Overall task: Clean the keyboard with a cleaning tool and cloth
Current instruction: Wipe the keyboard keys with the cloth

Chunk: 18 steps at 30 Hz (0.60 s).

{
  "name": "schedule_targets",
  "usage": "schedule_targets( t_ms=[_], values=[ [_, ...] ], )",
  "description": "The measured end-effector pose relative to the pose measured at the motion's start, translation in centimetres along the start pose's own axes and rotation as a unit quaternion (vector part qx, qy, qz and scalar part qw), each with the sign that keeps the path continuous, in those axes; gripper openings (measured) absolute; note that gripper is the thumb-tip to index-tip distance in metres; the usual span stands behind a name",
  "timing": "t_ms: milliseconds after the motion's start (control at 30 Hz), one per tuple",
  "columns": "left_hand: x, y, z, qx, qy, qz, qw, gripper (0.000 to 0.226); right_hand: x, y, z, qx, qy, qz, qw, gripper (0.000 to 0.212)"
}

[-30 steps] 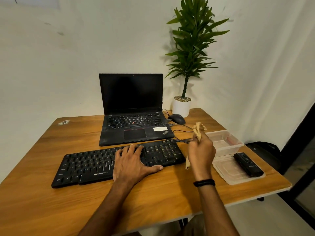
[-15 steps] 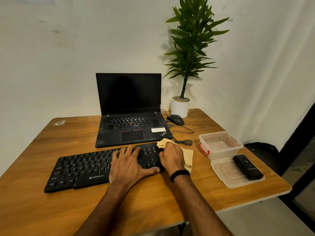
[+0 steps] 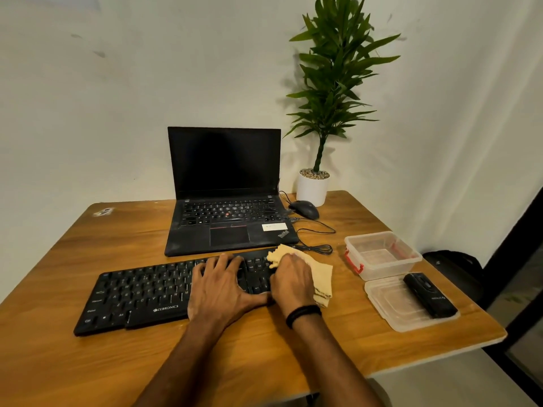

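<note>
A black keyboard lies across the wooden desk in front of me. My left hand rests flat on its middle keys with fingers spread. My right hand presses a yellow cloth onto the keyboard's right end; the cloth sticks out past the fingers and hangs over the right edge. Whether the fingers curl round the cloth is hidden. A black cleaning tool lies on a clear lid at the right.
An open black laptop stands behind the keyboard, with a mouse and its coiled cable to its right. A potted plant sits at the back. A clear box and its lid lie near the desk's right edge.
My right hand came down from mid-air with the cloth and now presses it on the keyboard's right end. The left hand has stayed on the keys.
</note>
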State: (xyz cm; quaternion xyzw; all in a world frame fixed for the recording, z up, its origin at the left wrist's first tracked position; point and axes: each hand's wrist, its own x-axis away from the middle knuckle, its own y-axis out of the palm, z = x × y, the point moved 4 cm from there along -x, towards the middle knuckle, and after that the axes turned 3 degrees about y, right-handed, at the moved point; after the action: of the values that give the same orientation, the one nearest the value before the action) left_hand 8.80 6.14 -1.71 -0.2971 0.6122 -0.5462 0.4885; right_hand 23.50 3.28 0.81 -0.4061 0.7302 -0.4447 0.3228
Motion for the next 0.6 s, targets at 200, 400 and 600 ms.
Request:
schedule_targets(
  t_ms=[200, 400, 600],
  values=[
    [0.0, 0.3, 0.1, -0.005, 0.010, -0.020, 1.000, 0.130, 0.2, 0.6, 2.3, -0.021, -0.001, 0.018, 1.000, 0.045],
    [-0.1, 0.5, -0.1, 0.004, 0.005, -0.011, 1.000, 0.130, -3.2, 0.7, -0.3, -0.053, -0.056, -0.048, 0.996, 0.051],
    [-0.1, 0.4, -0.1, 0.004, 0.004, -0.005, 1.000, 0.133, -0.3, 1.0, 1.7, -0.083, -0.144, -0.055, 0.985, 0.063]
  ],
)
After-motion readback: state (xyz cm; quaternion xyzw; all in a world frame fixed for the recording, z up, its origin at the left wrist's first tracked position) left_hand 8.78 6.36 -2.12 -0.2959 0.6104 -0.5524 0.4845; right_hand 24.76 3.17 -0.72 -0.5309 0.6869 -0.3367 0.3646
